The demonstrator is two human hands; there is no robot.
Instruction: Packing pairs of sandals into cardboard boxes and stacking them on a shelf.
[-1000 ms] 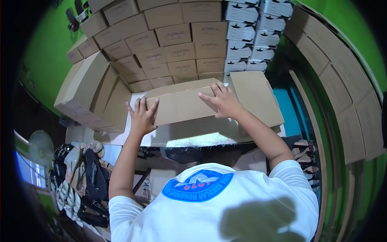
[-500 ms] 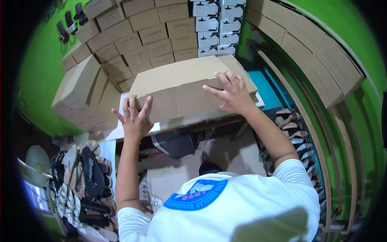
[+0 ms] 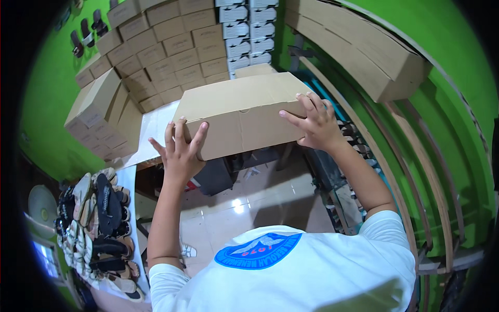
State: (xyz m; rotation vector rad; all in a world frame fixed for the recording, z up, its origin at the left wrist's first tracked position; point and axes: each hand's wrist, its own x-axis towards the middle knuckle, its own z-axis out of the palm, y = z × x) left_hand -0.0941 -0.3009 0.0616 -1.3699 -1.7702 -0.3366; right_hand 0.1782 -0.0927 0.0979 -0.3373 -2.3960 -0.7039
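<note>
A wide brown cardboard box is between my two hands, its long front face toward me. My left hand grips its left front corner, thumb on the front face and fingers spread along the upper edge and side. At the right front corner my right hand holds it the same way, fingertips over the top edge. The box's underside is hidden, so I cannot tell whether it still rests on the white tabletop behind it. Another brown box shows partly behind it.
Brown cartons and white boxes are stacked at the back. More cartons stand at left and on a right-hand shelf. Sandals and shoes crowd a left table. Wooden rails line the right wall. A dark object sits below.
My view has turned right, and the box has come along in my hands, moving right and nearer relative to the table. More floor and tabletop now show around it.
</note>
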